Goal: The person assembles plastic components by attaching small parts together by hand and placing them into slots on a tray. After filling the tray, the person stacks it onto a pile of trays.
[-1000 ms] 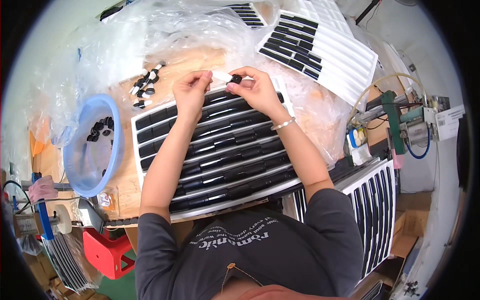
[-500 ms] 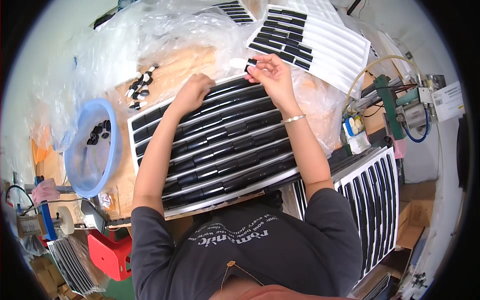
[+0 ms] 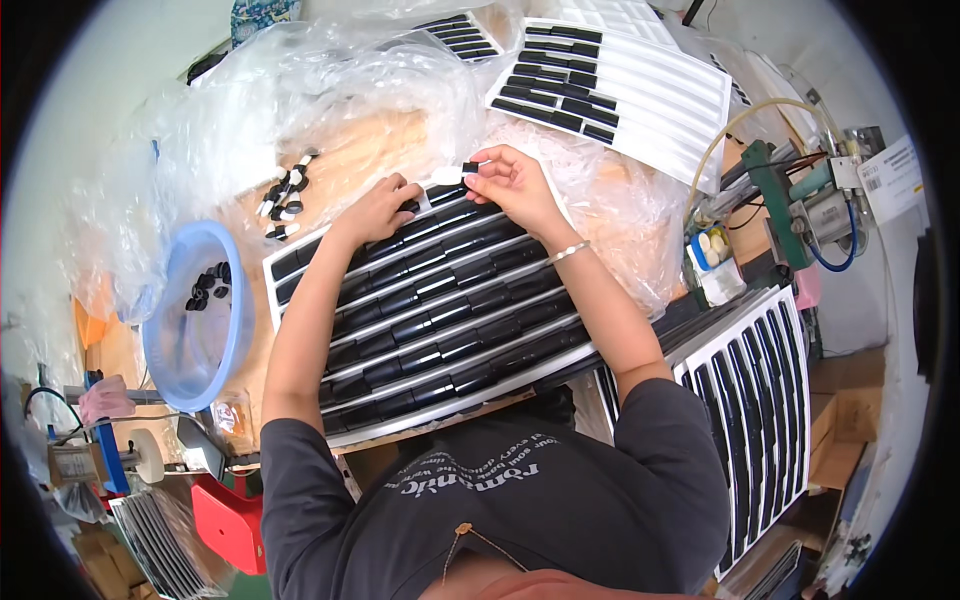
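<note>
Pinching black piece (image 3: pixel 470 168), right hand (image 3: pixel 512 188), pale shirt lettering (image 3: pixel 440 480), white label (image 3: pixel 893 184)

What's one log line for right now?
right hand: holding black-and-white piece | left hand: at far edge of white tray, grip unclear | tray: rows of black tubes | blue basin: black pieces inside

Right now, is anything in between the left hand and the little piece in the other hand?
Nothing that I can see. The left hand is at the tray's far side, and the piece, pinched in the right hand, is just to its right, white end toward it.
</note>
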The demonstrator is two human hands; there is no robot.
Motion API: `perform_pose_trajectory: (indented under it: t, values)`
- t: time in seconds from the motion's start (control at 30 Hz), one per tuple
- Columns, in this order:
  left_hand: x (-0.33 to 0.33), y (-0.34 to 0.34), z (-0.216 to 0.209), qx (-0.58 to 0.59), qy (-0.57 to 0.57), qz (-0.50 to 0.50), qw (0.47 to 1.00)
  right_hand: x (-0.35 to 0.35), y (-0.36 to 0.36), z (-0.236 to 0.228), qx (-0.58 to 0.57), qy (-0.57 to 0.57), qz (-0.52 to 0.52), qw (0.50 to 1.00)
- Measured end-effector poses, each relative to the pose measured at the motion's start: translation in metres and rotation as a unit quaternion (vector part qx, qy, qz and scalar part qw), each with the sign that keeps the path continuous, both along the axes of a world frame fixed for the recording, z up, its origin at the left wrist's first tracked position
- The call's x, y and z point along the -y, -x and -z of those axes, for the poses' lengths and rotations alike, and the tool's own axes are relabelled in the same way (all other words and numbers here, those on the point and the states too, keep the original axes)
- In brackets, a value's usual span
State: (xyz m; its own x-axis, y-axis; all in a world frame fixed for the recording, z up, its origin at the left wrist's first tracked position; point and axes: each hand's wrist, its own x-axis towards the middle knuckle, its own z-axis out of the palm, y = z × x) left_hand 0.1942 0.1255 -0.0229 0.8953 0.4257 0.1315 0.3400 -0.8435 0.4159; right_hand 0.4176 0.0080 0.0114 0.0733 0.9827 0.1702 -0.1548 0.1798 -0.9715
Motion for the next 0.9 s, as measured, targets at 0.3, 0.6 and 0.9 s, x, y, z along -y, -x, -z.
perform_pose_trajectory:
  t: [0.3,0.6,0.9]
  values:
    - [0.026,-0.002,0.001,0.259,0.097,-0.15,0.949,-0.017,0.019,0.019,0.059,-0.011,0.03,0.998]
    - [0.055,0.01,-0.032,0.308,0.125,-0.135,0.933,-0.006,0.027,-0.02,0.077,-0.044,0.043,0.995]
    - [0.08,0.009,-0.057,0.327,0.013,-0.092,0.941,0.008,0.047,-0.036,0.101,-0.022,-0.068,0.992]
